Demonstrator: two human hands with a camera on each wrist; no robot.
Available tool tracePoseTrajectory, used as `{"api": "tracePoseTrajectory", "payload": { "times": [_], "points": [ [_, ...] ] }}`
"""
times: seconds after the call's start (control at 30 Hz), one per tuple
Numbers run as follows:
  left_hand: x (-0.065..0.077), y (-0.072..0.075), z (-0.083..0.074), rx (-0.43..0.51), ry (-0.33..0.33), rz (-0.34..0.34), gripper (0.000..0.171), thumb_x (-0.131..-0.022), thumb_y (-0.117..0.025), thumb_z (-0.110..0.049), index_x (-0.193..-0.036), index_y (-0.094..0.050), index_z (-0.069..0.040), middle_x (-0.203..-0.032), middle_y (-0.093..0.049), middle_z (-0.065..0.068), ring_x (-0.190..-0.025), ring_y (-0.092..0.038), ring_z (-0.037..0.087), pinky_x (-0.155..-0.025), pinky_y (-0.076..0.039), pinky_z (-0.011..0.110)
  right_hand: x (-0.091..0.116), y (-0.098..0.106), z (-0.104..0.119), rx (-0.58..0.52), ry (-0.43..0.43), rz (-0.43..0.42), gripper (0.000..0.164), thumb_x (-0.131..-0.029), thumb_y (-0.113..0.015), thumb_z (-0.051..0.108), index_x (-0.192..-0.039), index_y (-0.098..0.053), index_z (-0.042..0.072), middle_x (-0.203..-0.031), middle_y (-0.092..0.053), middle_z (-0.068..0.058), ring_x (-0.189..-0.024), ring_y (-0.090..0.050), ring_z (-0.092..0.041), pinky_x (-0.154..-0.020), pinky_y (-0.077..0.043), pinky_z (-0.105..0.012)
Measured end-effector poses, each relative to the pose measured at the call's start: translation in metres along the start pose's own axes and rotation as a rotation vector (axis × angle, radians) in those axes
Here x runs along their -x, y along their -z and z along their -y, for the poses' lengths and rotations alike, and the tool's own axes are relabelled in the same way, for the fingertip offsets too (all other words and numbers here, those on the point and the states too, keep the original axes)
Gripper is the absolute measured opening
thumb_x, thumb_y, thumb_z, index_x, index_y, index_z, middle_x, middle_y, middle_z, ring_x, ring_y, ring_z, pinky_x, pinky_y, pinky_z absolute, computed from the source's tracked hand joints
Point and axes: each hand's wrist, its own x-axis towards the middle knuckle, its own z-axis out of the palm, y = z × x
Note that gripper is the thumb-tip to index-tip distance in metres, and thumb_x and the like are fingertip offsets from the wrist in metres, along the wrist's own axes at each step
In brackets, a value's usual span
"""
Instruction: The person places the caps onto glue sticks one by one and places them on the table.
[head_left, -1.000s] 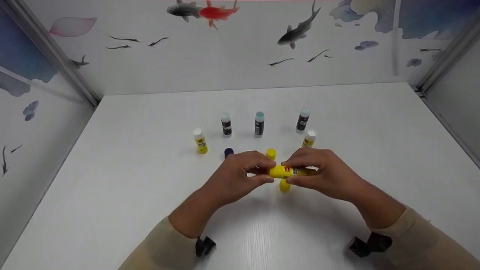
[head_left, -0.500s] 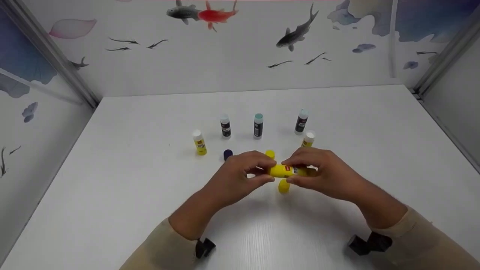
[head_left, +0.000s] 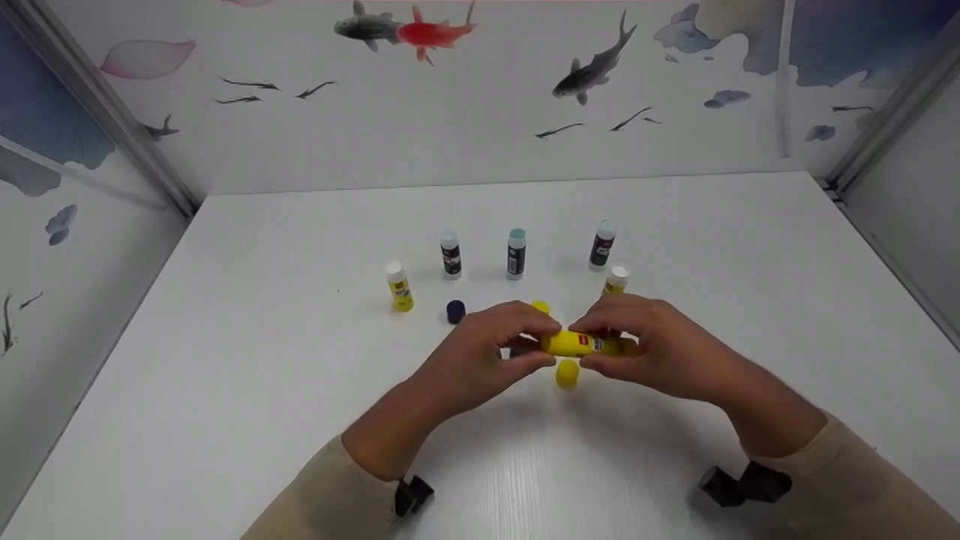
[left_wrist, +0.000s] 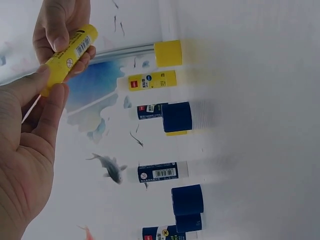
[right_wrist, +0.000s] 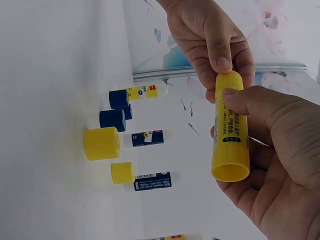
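Note:
Both hands hold a yellow glue stick [head_left: 574, 343] sideways above the table. My left hand [head_left: 487, 349] pinches its left end between thumb and fingers. Around the other end, my right hand [head_left: 652, 345] curls its thumb and fingers. In the right wrist view the glue stick [right_wrist: 231, 130] has a hollow, uncapped end facing the camera. Just below it in the head view stands a yellow cap [head_left: 568, 373]. Another yellow cap [head_left: 540, 307] is partly hidden behind the hands. A dark blue cap [head_left: 456, 312] stands left of my left hand; a second blue cap [left_wrist: 177, 117] shows in the left wrist view.
Three dark-labelled glue sticks stand behind: left [head_left: 451, 255], middle [head_left: 517, 255] and right [head_left: 602, 245]. A yellow glue stick with a white top [head_left: 400, 286] stands at left, and a similar one [head_left: 616, 280] behind my right hand. White walls with painted fish surround the table [head_left: 262, 337].
Both hands and the glue stick have shifted slightly to the right. The yellow cap behind them is more covered now. The grip of both hands looks the same.

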Motion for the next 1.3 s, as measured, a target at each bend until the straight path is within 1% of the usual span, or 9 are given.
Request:
{"api": "tracePoseTrajectory", "payload": {
  "times": [0.13,0.3,0.5,0.77,1.0,1.17,1.3],
  "points": [
    [-0.003,0.000,-0.001,0.001,0.000,0.001,0.033,-0.095,-0.076,-0.011,-0.127,-0.070,-0.014,-0.126,-0.069,0.001,-0.110,-0.069,0.006,-0.094,-0.059,0.020,0.000,0.002,-0.001,0.016,0.018,-0.004,0.032,-0.088,-0.084,0.008,-0.116,-0.075,0.021,-0.105,-0.071,0.010,-0.087,-0.059,-0.009,-0.072,-0.057,-0.022],
    [-0.004,0.001,-0.001,-0.012,-0.006,-0.009,0.034,-0.095,-0.075,-0.012,-0.128,-0.070,-0.014,-0.125,-0.069,0.000,-0.110,-0.069,0.006,-0.094,-0.059,0.020,0.000,0.005,0.000,0.016,-0.031,-0.002,0.032,-0.087,-0.085,0.012,-0.116,-0.075,0.024,-0.104,-0.069,0.014,-0.087,-0.059,-0.009,-0.070,-0.057,-0.024],
    [-0.006,0.001,0.001,-0.002,0.028,-0.032,0.035,-0.096,-0.075,-0.012,-0.130,-0.069,-0.014,-0.126,-0.068,-0.001,-0.110,-0.070,0.011,-0.094,-0.058,0.020,0.000,0.009,0.001,0.034,-0.081,-0.013,0.034,-0.086,-0.086,0.012,-0.115,-0.075,0.025,-0.103,-0.068,0.015,-0.087,-0.059,-0.010,-0.069,-0.057,-0.023],
    [-0.007,-0.002,0.002,0.001,0.076,-0.031,0.040,-0.096,-0.075,-0.012,-0.135,-0.066,-0.016,-0.130,-0.068,-0.002,-0.109,-0.071,0.006,-0.094,-0.058,0.020,0.002,0.015,-0.001,0.006,-0.081,-0.021,0.035,-0.087,-0.085,0.011,-0.116,-0.074,0.026,-0.104,-0.067,0.014,-0.087,-0.060,-0.011,-0.070,-0.057,-0.024],
    [-0.007,-0.002,0.005,-0.001,0.076,-0.037,0.039,-0.096,-0.075,-0.012,-0.134,-0.065,-0.015,-0.130,-0.068,0.000,-0.111,-0.073,0.019,-0.094,-0.059,0.020,0.004,0.018,0.000,0.000,-0.092,-0.036,0.036,-0.087,-0.085,0.010,-0.116,-0.074,0.026,-0.106,-0.068,0.013,-0.087,-0.060,-0.012,-0.069,-0.056,-0.025],
    [-0.009,-0.003,0.007,-0.002,0.087,-0.020,0.039,-0.097,-0.075,-0.014,-0.135,-0.065,-0.015,-0.131,-0.068,0.002,-0.113,-0.073,0.020,-0.095,-0.059,0.021,0.004,0.021,-0.001,-0.019,-0.093,-0.049,0.035,-0.087,-0.085,0.009,-0.116,-0.074,0.024,-0.107,-0.069,0.011,-0.088,-0.061,-0.013,-0.066,-0.057,-0.025],
    [-0.011,-0.005,0.010,0.012,0.125,0.001,0.039,-0.097,-0.075,-0.017,-0.135,-0.065,-0.016,-0.130,-0.067,-0.001,-0.114,-0.072,0.020,-0.095,-0.059,0.022,0.005,0.024,-0.003,-0.035,-0.114,-0.061,0.035,-0.088,-0.084,0.011,-0.118,-0.073,0.026,-0.108,-0.069,0.011,-0.089,-0.060,-0.015,-0.064,-0.057,-0.026]
  ]
}}
